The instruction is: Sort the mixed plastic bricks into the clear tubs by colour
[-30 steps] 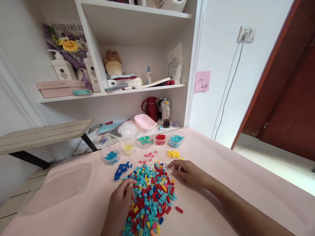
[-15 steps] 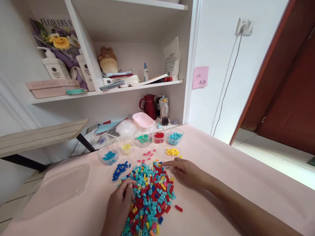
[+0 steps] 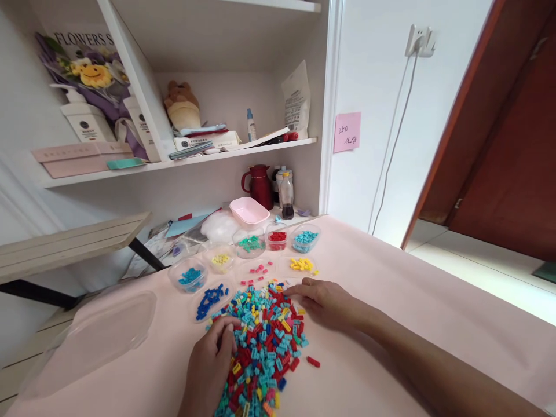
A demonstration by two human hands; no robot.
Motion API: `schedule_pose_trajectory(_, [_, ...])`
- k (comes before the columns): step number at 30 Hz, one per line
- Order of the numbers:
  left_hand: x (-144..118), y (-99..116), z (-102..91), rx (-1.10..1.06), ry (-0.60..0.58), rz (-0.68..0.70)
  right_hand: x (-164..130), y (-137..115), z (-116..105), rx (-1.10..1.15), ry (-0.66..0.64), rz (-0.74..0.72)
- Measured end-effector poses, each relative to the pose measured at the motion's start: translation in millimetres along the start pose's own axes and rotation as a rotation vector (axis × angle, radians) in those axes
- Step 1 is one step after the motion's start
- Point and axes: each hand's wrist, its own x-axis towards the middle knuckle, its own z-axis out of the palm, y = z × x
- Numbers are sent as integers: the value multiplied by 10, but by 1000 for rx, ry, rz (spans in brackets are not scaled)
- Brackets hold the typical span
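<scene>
A heap of small mixed bricks (image 3: 263, 341), mostly teal, red, yellow and blue, lies on the pink table (image 3: 391, 301). My left hand (image 3: 208, 365) rests on the heap's left edge, fingers curled into the bricks. My right hand (image 3: 324, 298) lies flat at the heap's upper right, its fingertips touching bricks near a yellow pile (image 3: 300, 264). Whether either hand pinches a brick is hidden. Behind the heap stand clear cups with sorted bricks: blue (image 3: 190, 277), pale yellow (image 3: 220, 260), green (image 3: 249, 244), red (image 3: 277, 236) and teal (image 3: 305, 237).
Dark blue bricks (image 3: 209, 299) and pink bricks (image 3: 257, 269) lie in shallow lids. A clear plastic lid (image 3: 91, 339) sits at the table's left. Behind are a pink tub (image 3: 249, 209), a red jug (image 3: 260, 185), bottles, a shelf unit and a wooden board (image 3: 65, 240).
The view has shifted a little, so everything sits further left and higher. My right hand has edged left along the heap's top. My left hand stays on the heap.
</scene>
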Motion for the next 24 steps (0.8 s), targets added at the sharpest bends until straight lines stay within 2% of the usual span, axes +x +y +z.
schedule_pose_trajectory(6, [-5,14,-6,46,-1,9,14,-18,-44,56,10,104])
schedule_pose_trajectory(13, [-24,74,-19,59,-27,1,24,15,-31,94,0,33])
schedule_pose_trajectory(24, [-28,51,-1,147,-43,-2,40,46,-47,62,-42,58])
